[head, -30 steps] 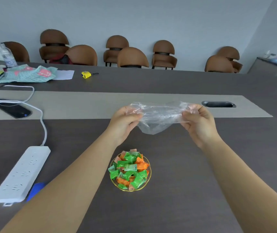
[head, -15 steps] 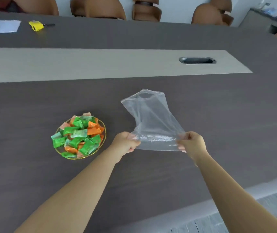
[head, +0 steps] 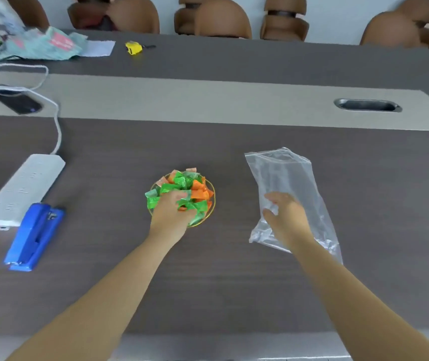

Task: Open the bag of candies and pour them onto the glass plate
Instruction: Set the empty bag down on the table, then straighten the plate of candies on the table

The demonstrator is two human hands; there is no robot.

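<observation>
The glass plate (head: 212, 204) with a gold rim sits mid-table, heaped with green and orange wrapped candies (head: 197, 188). My left hand (head: 171, 214) rests on the near-left part of the heap, its fingertips buried among the wrappers, so its grip is hidden. To the right, the clear plastic bag (head: 281, 173) lies flat and empty on the dark table, its zip edge pointing away from me. My right hand (head: 286, 217) lies palm down on the near half of the bag with its fingers spread.
A white power strip (head: 23, 188) and a blue stapler-like tool (head: 35, 235) lie at the left. Farther back are a phone (head: 18, 102), a yellow tape measure (head: 134, 47), a cable slot (head: 366, 105) and brown chairs (head: 221, 19).
Both hands held the empty bag up by its edge. Now the bag lies flat on the table under my right hand, and my left hand has moved onto the candies.
</observation>
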